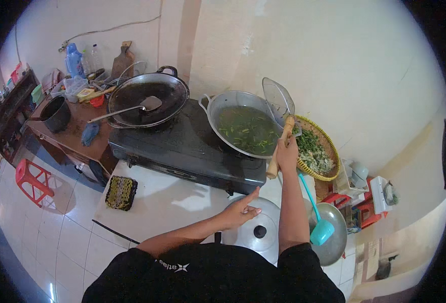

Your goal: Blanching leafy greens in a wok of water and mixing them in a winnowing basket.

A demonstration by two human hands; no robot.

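My right hand (288, 153) grips the bamboo handle of a wire-mesh skimmer (279, 96). Its mesh is raised above the right rim of an aluminium wok (242, 98), close to the wall. Greenish liquid with cut green vegetable pieces (245, 128) fills much of that wok. Right beside it, a woven bamboo basket (326, 134) with a yellow rim holds chopped greens (308, 142) and paler shreds; my right hand overlaps its near side. My left hand (242, 214) is empty, fingers apart, above an aluminium pot lid (242, 240) with a black knob.
Both woks stand on a black gas stove (170, 151); the blackened wok (132, 91) contains a metal spatula (151, 103). A turquoise dipper (322, 231) rests in a metal bowl (338, 248) at right. A knitted pot holder (121, 193) lies on the white tabletop (155, 208).
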